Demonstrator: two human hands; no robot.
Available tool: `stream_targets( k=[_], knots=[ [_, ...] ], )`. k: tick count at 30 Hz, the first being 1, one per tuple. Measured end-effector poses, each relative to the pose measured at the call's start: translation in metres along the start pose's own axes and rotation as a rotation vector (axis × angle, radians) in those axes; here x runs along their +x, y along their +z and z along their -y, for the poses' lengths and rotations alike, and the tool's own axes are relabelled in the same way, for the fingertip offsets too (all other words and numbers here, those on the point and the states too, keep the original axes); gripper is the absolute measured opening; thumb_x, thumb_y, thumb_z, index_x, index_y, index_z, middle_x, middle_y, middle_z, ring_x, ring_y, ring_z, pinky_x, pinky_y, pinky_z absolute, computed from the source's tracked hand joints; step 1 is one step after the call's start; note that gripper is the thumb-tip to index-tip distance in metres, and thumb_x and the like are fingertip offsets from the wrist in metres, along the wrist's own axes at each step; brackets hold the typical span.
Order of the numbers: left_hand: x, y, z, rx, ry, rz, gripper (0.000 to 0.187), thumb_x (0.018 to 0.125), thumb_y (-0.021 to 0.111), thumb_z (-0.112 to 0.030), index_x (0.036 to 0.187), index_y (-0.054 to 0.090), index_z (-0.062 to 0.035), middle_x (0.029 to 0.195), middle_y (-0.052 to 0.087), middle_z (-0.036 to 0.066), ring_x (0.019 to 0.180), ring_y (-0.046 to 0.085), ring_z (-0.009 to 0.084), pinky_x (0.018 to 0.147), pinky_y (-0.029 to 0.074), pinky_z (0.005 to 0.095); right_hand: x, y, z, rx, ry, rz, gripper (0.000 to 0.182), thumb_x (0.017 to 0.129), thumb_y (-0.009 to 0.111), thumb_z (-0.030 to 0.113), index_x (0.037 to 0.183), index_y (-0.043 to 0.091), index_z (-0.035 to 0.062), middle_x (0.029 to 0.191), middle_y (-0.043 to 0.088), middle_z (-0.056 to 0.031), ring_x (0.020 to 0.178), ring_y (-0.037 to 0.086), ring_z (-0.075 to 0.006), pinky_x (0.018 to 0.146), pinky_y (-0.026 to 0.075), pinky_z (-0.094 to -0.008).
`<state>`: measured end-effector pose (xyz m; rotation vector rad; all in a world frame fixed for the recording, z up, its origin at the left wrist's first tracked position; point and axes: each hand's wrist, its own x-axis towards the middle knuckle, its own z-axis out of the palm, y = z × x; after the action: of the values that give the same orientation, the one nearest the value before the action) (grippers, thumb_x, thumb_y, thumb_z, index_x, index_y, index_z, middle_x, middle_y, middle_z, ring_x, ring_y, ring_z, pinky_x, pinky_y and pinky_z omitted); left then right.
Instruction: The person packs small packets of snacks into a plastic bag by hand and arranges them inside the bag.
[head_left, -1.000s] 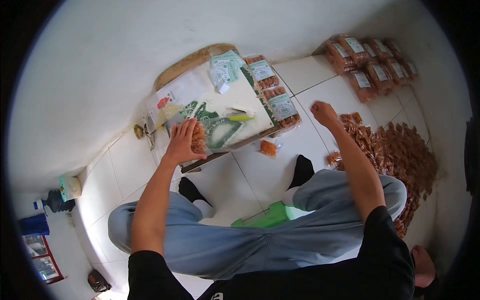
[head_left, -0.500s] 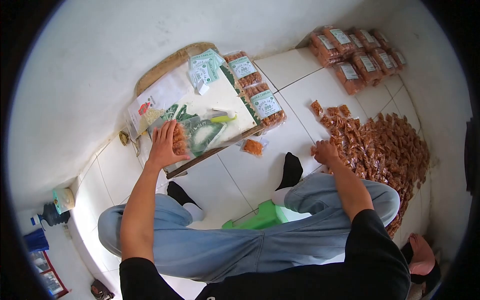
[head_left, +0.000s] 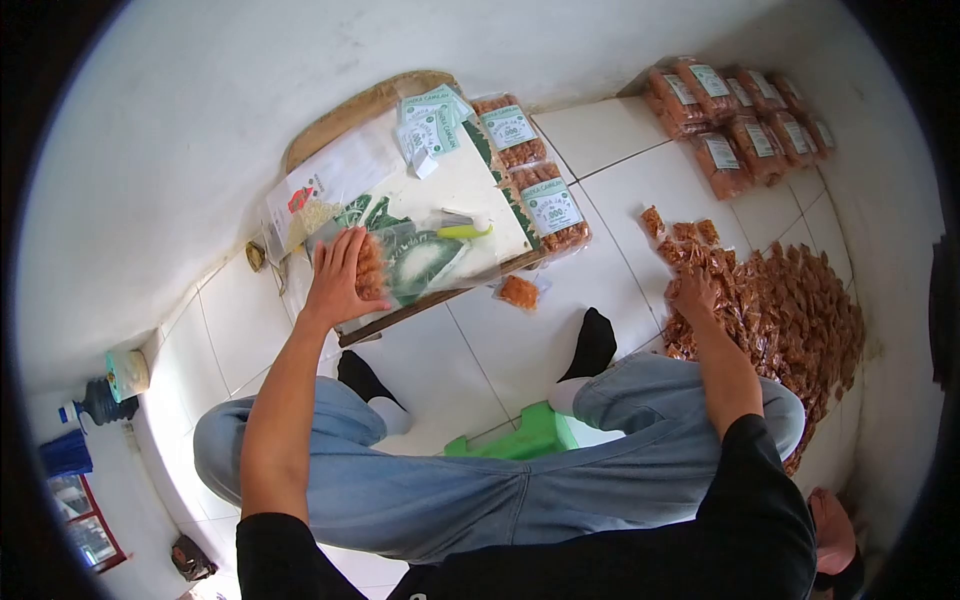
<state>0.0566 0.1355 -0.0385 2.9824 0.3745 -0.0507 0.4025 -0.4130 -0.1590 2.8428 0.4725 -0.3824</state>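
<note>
My left hand (head_left: 337,277) is closed around one end of a clear plastic bag (head_left: 470,266) with reddish-brown snack packets (head_left: 370,270) inside. The bag lies on a low board (head_left: 445,190) with a white and green top. On the right, my right hand (head_left: 693,294) is at the near edge of a large pile of small snack packets (head_left: 770,300), fingers curled down among them. What those fingers hold is hidden. A lime-green-handled tool (head_left: 465,231) rests on the board beside the bag.
Printed labels (head_left: 428,125) and a plastic sheet (head_left: 330,180) lie on the board. Two labelled packs (head_left: 553,210) stand along its right edge. One loose packet (head_left: 519,291) is on the floor. More packs (head_left: 740,125) are stacked by the wall. A green stool (head_left: 535,432) sits beneath me.
My right hand has moved from the floor at the pile's left edge, rightward and in among the packets. My left hand stays on the bag. The view has shifted slightly.
</note>
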Motion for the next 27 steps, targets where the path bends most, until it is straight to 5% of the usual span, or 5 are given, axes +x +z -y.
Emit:
stream_targets(
  k=[3, 10, 16, 19, 27],
  knots=[
    [0.001, -0.001, -0.002, 0.005, -0.011, 0.008, 0.133, 0.051, 0.084, -0.062, 0.153, 0.017, -0.0098, 0.153, 0.027, 0.013, 0.145, 0.022, 0.0302, 0.116, 0.012, 0.0588, 0.014, 0.022, -0.001, -0.025, -0.194, -0.139, 0.054, 0.078, 0.070, 0.030, 0.126, 0.052, 0.0116, 0.128, 0.057, -0.0164, 0.128, 0.047, -0.0322, 0.107, 0.036, -0.0483],
    [0.002, 0.001, 0.001, -0.008, -0.008, -0.002, 0.133, 0.051, 0.084, -0.063, 0.153, 0.017, -0.0097, 0.153, 0.027, 0.013, 0.145, 0.022, 0.0303, 0.116, 0.012, 0.0593, 0.021, -0.005, 0.054, -0.025, -0.319, 0.329, 0.046, 0.075, 0.071, 0.032, 0.115, 0.060, 0.0128, 0.128, 0.055, -0.0163, 0.124, 0.048, -0.0326, 0.107, 0.036, -0.0491],
    [0.000, 0.000, 0.000, -0.014, -0.010, -0.002, 0.134, 0.049, 0.084, -0.063, 0.153, 0.018, -0.0081, 0.154, 0.028, 0.013, 0.145, 0.022, 0.0301, 0.118, 0.010, 0.0560, 0.053, 0.030, 0.039, -0.066, -0.107, -0.444, 0.048, 0.074, 0.069, 0.036, 0.118, 0.062, 0.0176, 0.138, 0.045, -0.0117, 0.129, 0.042, -0.0309, 0.105, 0.031, -0.0591],
    [-0.003, -0.003, -0.001, 0.001, 0.010, -0.022, 0.136, 0.049, 0.083, -0.064, 0.153, 0.017, -0.0067, 0.157, 0.024, 0.013, 0.147, 0.019, 0.0300, 0.119, 0.008, 0.0537, 0.036, 0.004, 0.048, -0.074, -0.174, -0.185, 0.048, 0.085, 0.055, 0.034, 0.124, 0.058, 0.0067, 0.131, 0.049, -0.0164, 0.126, 0.045, -0.0393, 0.106, 0.032, -0.0565],
    [-0.026, -0.013, 0.006, 0.063, -0.023, -0.115, 0.135, 0.055, 0.067, -0.083, 0.151, 0.019, -0.0023, 0.157, 0.024, 0.016, 0.147, 0.018, 0.0309, 0.120, 0.007, 0.0529, 0.020, 0.022, 0.089, 0.226, -0.157, -0.024, 0.042, 0.068, 0.075, 0.038, 0.104, 0.069, 0.0180, 0.114, 0.057, -0.0151, 0.103, 0.060, -0.0363, 0.087, 0.050, -0.0537]
  ],
)
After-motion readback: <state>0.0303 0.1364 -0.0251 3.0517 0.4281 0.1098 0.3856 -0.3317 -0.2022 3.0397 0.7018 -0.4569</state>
